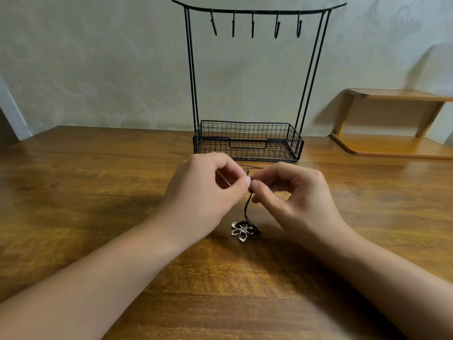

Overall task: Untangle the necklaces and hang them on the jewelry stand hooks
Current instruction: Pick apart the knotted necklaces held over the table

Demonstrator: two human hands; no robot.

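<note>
The black necklace cord [248, 209] runs near-to-far between the person's hands: its far part is pinched where the two thumbs meet, and from there it drops toward the near edge of the desk [73, 192] to a silver flower pendant [241, 231] lying on the wood. The left hand [208, 190] and the right hand [291, 195] both pinch the cord at nearly the same spot, fingertips almost touching, neither clearly nearer. The jewelry stand [247, 141] rises straight beyond the hands, its hooks [252, 24] all bare, so any hanging move would likely go up and away.
</note>
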